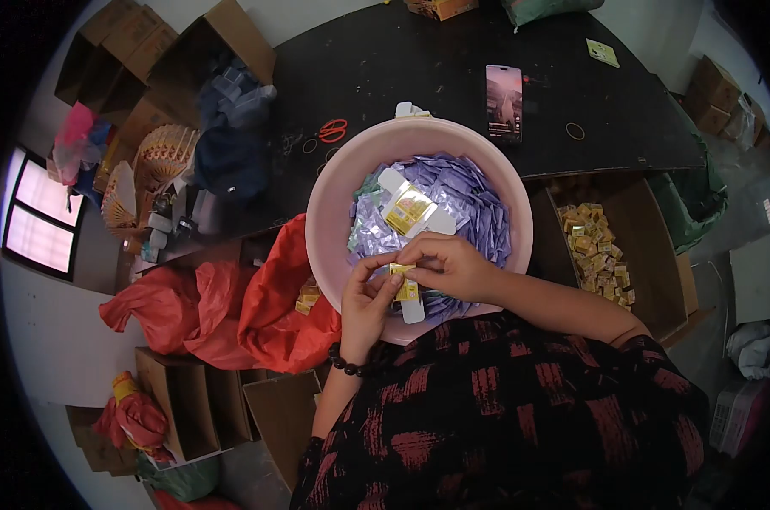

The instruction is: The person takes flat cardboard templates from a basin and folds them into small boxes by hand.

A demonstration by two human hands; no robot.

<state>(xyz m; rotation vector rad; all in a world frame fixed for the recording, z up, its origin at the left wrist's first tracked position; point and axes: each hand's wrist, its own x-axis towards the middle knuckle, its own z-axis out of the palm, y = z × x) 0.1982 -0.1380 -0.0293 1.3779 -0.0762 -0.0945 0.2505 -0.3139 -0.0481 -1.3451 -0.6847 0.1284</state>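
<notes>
Between my two hands is a small yellow-and-white carton (409,293), its white flap hanging down. My left hand (366,299) grips its left side with thumb and fingers. At its upper end the fingertips of my right hand (453,262) are pinched on the carton. Both hands are over the near part of a pink basin (341,178). The basin holds a heap of purple sachets (478,204), with some greenish ones at the left. On the heap lie unfolded yellow-and-white cartons (409,211), just beyond my hands.
On the black table (385,59) are a lit phone (505,102), red-handled scissors (333,130) and a rubber band (575,131). A cardboard box (648,229) at right holds many small yellow cartons (596,251). Red plastic bags (223,306) lie at left.
</notes>
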